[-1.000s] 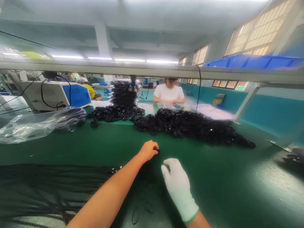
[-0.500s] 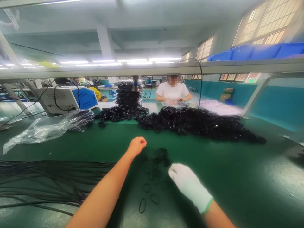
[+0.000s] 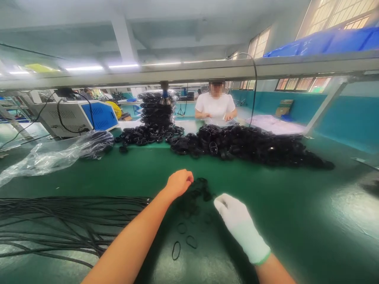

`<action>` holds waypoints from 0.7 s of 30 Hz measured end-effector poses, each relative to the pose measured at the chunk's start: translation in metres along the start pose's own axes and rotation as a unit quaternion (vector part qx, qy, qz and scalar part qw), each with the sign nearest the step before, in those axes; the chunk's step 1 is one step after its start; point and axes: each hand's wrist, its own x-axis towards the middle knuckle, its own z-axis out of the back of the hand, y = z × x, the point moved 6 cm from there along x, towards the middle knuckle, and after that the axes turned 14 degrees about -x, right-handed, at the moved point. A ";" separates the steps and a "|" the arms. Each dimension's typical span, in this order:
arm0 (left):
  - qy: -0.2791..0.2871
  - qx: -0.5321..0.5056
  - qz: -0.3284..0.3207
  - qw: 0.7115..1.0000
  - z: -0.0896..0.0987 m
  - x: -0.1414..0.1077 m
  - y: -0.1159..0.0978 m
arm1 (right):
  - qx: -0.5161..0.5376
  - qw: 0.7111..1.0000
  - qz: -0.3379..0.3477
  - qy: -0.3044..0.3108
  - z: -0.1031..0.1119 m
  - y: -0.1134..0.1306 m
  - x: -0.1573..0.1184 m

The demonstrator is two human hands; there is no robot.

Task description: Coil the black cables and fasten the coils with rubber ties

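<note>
Bare and curled closed, my left hand point(image 3: 179, 183) hovers at the upper left of a loose cluster of thin black rings point(image 3: 201, 189). Whatever its fingers may hold is hidden. My right hand point(image 3: 233, 217), in a white knitted glove with a green cuff, is just right of the cluster with thumb and fingertips pinched together. I cannot make out anything between them. A few single rings, one a black oval ring point(image 3: 176, 251), lie nearer to me. Many long black cables point(image 3: 74, 221) are spread on the green table point(image 3: 284, 221) left of my left forearm.
A long heap of black coiled pieces point(image 3: 251, 148) spans the table's back. Clear plastic bags point(image 3: 59, 156) lie left, before a white-and-blue machine point(image 3: 77, 116). A shelf beam point(image 3: 192, 71) crosses overhead. Across the table sits a person in a white shirt point(image 3: 215, 105).
My left hand has moved right, closer to the ring cluster. My right hand has risen slightly. The view has tilted down a little, and the person opposite has moved their hands apart.
</note>
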 end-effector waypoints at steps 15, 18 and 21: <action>0.043 -0.224 -0.036 0.973 -0.012 -0.072 -0.027 | 0.237 0.967 -0.021 0.097 -0.026 0.020 -0.005; 0.005 -0.201 -0.021 0.979 0.006 -0.073 -0.018 | 0.224 0.970 -0.031 0.090 -0.024 0.013 -0.004; -0.007 -0.132 -0.003 0.991 0.023 -0.066 -0.005 | 0.176 0.981 -0.027 0.073 -0.017 0.008 -0.004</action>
